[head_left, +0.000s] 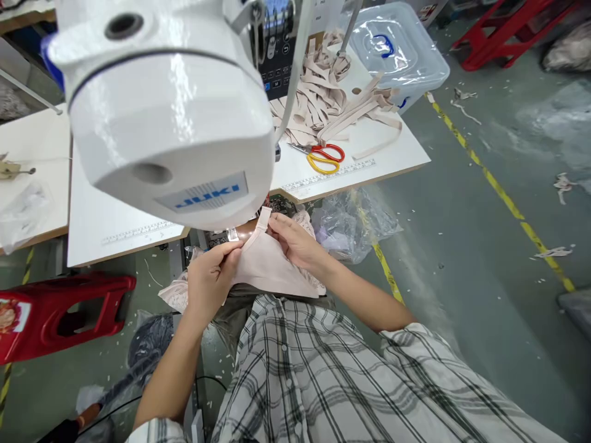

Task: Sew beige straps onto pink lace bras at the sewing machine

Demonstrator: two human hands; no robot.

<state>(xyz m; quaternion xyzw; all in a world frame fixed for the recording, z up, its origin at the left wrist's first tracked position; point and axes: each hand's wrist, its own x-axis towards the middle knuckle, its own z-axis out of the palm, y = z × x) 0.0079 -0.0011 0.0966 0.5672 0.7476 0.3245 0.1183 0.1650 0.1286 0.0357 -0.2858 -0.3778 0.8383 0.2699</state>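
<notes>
A pale pink bra (272, 264) with lace parts is stretched between my hands, just below the head of the white sewing machine (184, 129). My left hand (213, 275) pinches its edge on the left, thumb and fingertips together. On the other side my right hand (298, 243) grips the fabric near the short strap (264, 218) that points up toward the machine. Lace hangs out on both sides, partly covered by my hands and wrists. The machine's head hides the needle area.
Red-and-yellow scissors (325, 158) lie on the white table (397, 157) beside a heap of beige straps (318, 92). A clear lidded box (392, 49) stands behind. Plastic bags (355, 221) are below the table edge. A red stool (69, 314) is at the left.
</notes>
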